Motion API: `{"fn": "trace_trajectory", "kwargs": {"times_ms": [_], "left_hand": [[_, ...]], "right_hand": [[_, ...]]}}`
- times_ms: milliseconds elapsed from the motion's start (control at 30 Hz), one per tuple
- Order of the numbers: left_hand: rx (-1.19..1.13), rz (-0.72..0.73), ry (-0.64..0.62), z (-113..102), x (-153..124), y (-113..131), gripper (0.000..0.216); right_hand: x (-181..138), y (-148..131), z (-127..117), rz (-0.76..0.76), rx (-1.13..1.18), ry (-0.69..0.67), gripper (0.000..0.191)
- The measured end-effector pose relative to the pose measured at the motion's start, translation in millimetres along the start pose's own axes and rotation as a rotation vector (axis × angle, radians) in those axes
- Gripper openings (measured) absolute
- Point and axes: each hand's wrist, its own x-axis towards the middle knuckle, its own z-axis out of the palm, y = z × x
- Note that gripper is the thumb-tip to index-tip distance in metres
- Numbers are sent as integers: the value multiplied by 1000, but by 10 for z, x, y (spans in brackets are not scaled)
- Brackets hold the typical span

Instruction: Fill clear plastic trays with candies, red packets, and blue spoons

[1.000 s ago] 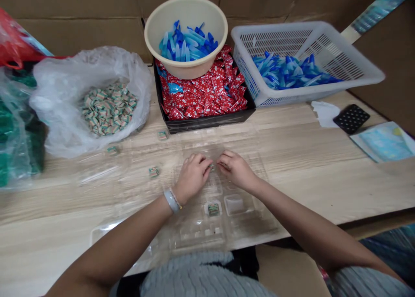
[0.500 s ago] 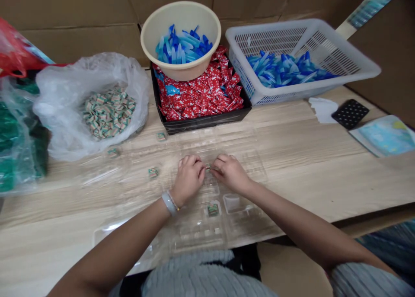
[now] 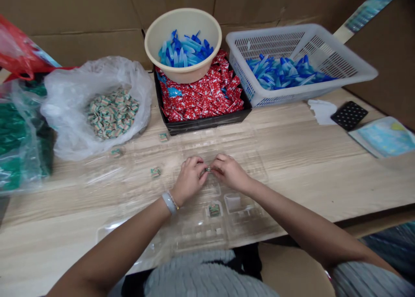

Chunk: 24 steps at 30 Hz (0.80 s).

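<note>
Left hand (image 3: 189, 178) and right hand (image 3: 230, 172) met fingertip to fingertip. Both grips were closed on one small striped wrapped candy (image 3: 208, 170), pinched between them and mostly hidden by the fingers. The candy sat right in the shared grip, just above the clear plastic blister tray (image 3: 201, 234) on the pale wood-grain surface (image 3: 324, 167). The clear sheets overlapped, so I couldn't count the trays. There was one white wristband (image 3: 170, 202) on the left wrist.

Just below the grip, toward the person, one matching candy in a tray cell (image 3: 213, 209). The hands covered the cells directly under the grip.

Left of the grip were three loose striped candies on the surface: the nearest (image 3: 155, 172), and two further up-left (image 3: 164, 136) (image 3: 116, 151). Well left of the grip was one white translucent plastic bag (image 3: 65, 98) full of the same striped candies. Past it were one clear bag of green packets (image 3: 16, 150) and one red plastic bag (image 3: 16, 50).

Straight ahead of the grip stood one black rectangular tray (image 3: 201, 125) heaped with red sachets (image 3: 201, 98). One cream round plastic bowl (image 3: 184, 74) of blue plastic pieces rested on the back of that heap. Ahead and right stood one white slotted plastic basket (image 3: 324, 87), also holding blue pieces.

Well right of the grip were one white paper scrap (image 3: 322, 111), one black dotted pad (image 3: 349, 115) and one light blue printed card (image 3: 382, 137).
</note>
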Motion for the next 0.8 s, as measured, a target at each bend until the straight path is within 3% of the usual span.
{"fn": "trace_trajectory", "kwargs": {"times_ms": [400, 567, 800], "left_hand": [[116, -13, -125, -111, 190, 120, 6], [-179, -16, -13, -193, 166, -5, 9], [-730, -419, -32, -248, 207, -137, 18]], "right_hand": [[3, 41, -151, 103, 120, 123, 11], [-19, 40, -139, 100, 169, 133, 13], [8, -13, -103, 116, 239, 107, 14]]}}
